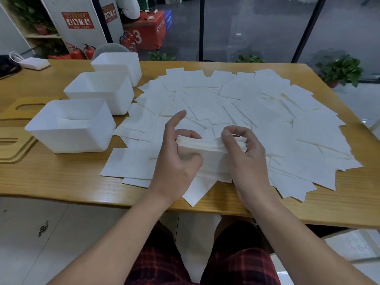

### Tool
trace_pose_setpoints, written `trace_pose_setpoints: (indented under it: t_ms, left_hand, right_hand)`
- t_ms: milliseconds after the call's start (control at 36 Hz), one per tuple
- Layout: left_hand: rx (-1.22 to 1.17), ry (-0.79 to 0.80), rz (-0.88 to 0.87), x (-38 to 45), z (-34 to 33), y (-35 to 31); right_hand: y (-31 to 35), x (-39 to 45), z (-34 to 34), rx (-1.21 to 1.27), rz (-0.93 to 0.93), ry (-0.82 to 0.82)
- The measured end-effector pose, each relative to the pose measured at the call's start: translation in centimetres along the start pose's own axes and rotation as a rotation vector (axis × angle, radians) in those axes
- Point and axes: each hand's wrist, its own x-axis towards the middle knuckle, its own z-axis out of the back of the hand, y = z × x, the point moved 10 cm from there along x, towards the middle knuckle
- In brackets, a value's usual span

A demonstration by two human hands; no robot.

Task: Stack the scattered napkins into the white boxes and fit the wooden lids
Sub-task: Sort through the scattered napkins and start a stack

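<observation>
A thick stack of white napkins (211, 153) is held just above the table between both hands. My left hand (176, 159) grips its left end, forefinger pointing up. My right hand (244, 155) pinches the stack's right end with curled fingers. Several loose napkins (257, 112) lie scattered across the wooden table (51, 173). Three white boxes stand in a row at the left: the near one (70, 128), the middle one (98, 91) and the far one (117, 64). Wooden lids (12, 149) with slots lie at the far left, beside and behind the near box.
A white charger with a cable (33, 62) lies at the table's back left. Behind the table is a glass wall, with potted plants (339, 68) and red fire extinguishers (82, 51). One napkin hangs over the table's front edge (195, 194).
</observation>
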Motion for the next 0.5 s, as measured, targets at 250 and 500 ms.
trace_pose_setpoints:
  t_ms: [250, 500]
  left_hand:
    - [0.047, 0.007, 0.018, -0.5, 0.3, 0.5]
    - [-0.001, -0.007, 0.035, -0.5, 0.4, 0.5]
  right_hand:
    - [0.5, -0.3, -0.6, 0.065, 0.001, 0.003]
    - [0.0, -0.4, -0.3, 0.064, -0.071, 0.016]
